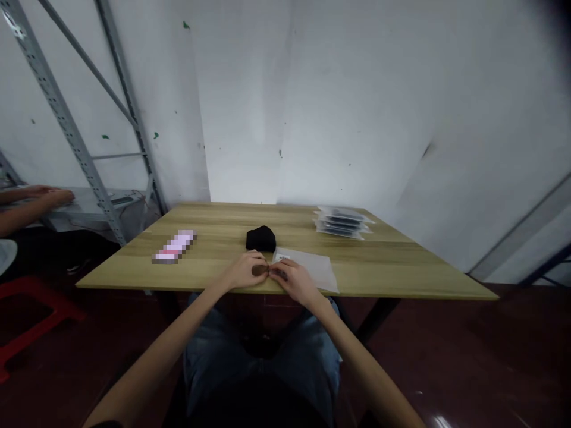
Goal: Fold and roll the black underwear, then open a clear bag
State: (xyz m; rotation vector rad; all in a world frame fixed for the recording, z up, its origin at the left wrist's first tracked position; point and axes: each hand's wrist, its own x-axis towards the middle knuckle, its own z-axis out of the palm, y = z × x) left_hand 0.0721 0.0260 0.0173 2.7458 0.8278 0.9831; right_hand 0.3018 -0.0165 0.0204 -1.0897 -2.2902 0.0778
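My left hand (245,268) and my right hand (294,280) meet fingertip to fingertip near the front edge of the wooden table (392,261). Both pinch the near corner of a thin clear plastic bag (314,268) that lies flat on the table to the right of my hands. A small white label shows at the bag's upper left corner. A folded black cloth item (261,238) sits just behind my hands, apart from them.
A stack of clear packaged dark items (341,222) rests at the table's back right. A blurred pink object (175,246) lies at the left. A metal shelf frame (71,137) and another person's arm (27,205) are at far left, a red stool (31,309) below.
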